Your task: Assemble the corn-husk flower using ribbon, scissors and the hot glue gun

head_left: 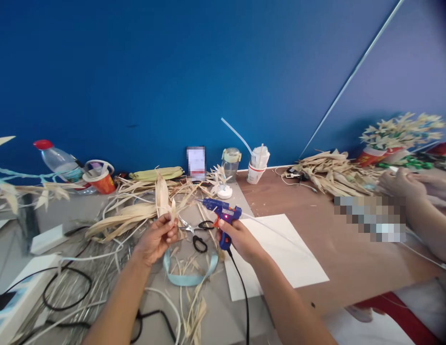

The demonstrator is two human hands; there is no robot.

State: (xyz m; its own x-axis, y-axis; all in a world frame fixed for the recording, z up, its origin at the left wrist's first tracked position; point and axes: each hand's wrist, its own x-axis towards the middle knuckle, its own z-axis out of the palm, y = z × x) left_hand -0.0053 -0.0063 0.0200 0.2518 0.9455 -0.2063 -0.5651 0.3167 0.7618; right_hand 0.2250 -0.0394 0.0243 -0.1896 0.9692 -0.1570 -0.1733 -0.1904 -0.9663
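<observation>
A craft workroom: dried husk strips, scissors, a glue gun and paper sheet clutter the counter below a plain blue wall.

No wording, brand or number can be read anywhere; the small sticker on the side of the blue glue gun, held near the middle of the table, is too tiny to make out; the printing on the red paper cup at the far left and on the white cup at the far middle is too blurred to read; the upright card between them is pixelated.
</observation>
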